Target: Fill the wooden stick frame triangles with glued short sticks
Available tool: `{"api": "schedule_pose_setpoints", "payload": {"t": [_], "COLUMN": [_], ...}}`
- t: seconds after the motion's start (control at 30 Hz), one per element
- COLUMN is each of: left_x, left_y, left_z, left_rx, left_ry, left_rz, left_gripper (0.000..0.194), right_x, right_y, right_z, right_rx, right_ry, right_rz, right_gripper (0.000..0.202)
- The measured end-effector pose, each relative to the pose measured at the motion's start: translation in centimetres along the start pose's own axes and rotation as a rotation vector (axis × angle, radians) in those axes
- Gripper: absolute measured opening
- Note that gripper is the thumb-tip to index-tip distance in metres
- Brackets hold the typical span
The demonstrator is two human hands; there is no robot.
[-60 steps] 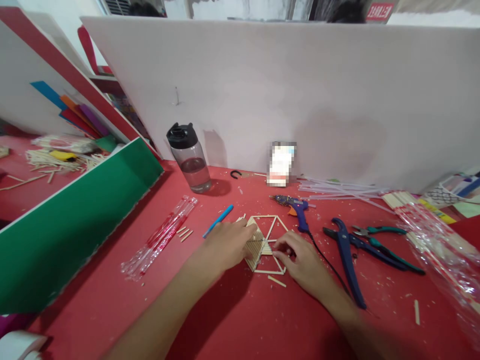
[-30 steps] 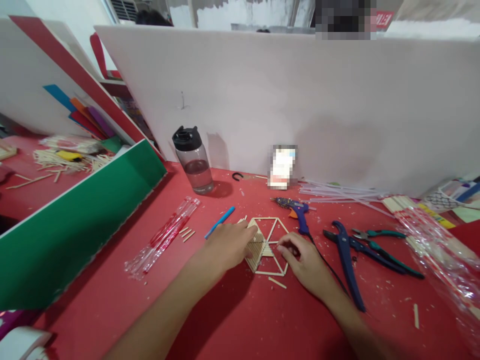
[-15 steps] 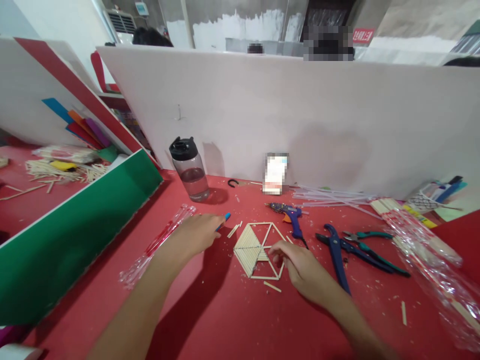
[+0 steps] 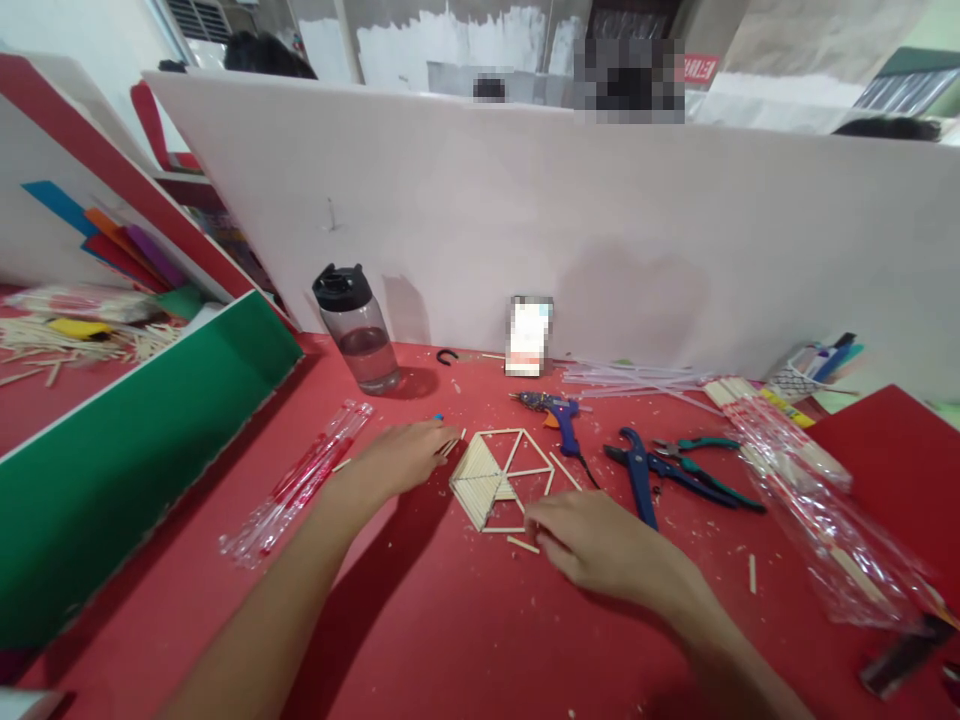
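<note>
On the desk [image 4: 435,650], the stick frame [image 4: 499,475] is filled left, mostly bare right. Left hand [image 4: 406,458] and right hand [image 4: 600,540] show unclear grip.

Just left of centre in the frame, the left hand [image 4: 405,457] hid most of a blue object [image 4: 439,417], and whether its fingers gripped the short sticks [image 4: 450,446] could not be told. At centre, the right hand [image 4: 581,530] covered the lower right corner of the hexagonal stick frame [image 4: 474,492]. Pixelation masked the phone [image 4: 529,337]. The lower left edge cut off a white object [image 4: 26,703]; at lower right, a dark object [image 4: 902,657] was blurred.
</note>
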State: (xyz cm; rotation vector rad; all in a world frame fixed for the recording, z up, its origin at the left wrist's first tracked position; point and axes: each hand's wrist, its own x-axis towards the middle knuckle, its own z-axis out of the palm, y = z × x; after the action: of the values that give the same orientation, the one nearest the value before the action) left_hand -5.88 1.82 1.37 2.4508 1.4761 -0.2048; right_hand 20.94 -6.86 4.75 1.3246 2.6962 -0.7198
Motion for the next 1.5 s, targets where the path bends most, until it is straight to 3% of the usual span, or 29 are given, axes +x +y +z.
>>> {"api": "schedule_pose_setpoints", "payload": {"t": [0.27,0.63,1.0,1.17,1.27,1.33,1.43,1.5], "left_x": [0.1,0.0,0.2,0.2,0.3,0.3,0.1,-0.1], "left_y": [0.4,0.4,0.3,0.6,0.6,0.6,0.7,0.9], "left_z": [0.0,0.4,0.8,0.4,0.3,0.2,-0.1,-0.4], "left_rx": [0.006,-0.005,0.053,0.048,0.022,-0.008,-0.032,-0.032], "left_ry": [0.012,0.025,0.008,-0.015,-0.035,-0.035,-0.025,-0.011], "left_rz": [0.010,-0.027,-0.027,-0.034,-0.027,-0.014,-0.005,-0.003], "left_gripper": [0.034,0.030,0.032,0.029,0.024,0.026,0.025,0.025], "right_x": [1.1,0.5,0.2,-0.3,-2.1,-4.1,-7.8,-10.1], "right_y": [-1.5,-1.1,-1.3,-1.2,1.3,4.5,10.6,14.1], "right_z": [1.7,1.6,1.5,0.0,-2.3,-4.0,-5.6,-5.7], "right_rx": [-0.218,-0.268,-0.310,-0.214,-0.100,-0.070,-0.159,-0.204], "right_ry": [-0.131,-0.096,-0.077,-0.018,0.052,0.151,0.339,0.396], "right_rz": [0.085,0.134,0.063,0.058,0.168,0.345,0.850,1.035], "right_gripper": [0.020,0.027,0.023,0.020,0.015,0.020,0.022,0.027]}}
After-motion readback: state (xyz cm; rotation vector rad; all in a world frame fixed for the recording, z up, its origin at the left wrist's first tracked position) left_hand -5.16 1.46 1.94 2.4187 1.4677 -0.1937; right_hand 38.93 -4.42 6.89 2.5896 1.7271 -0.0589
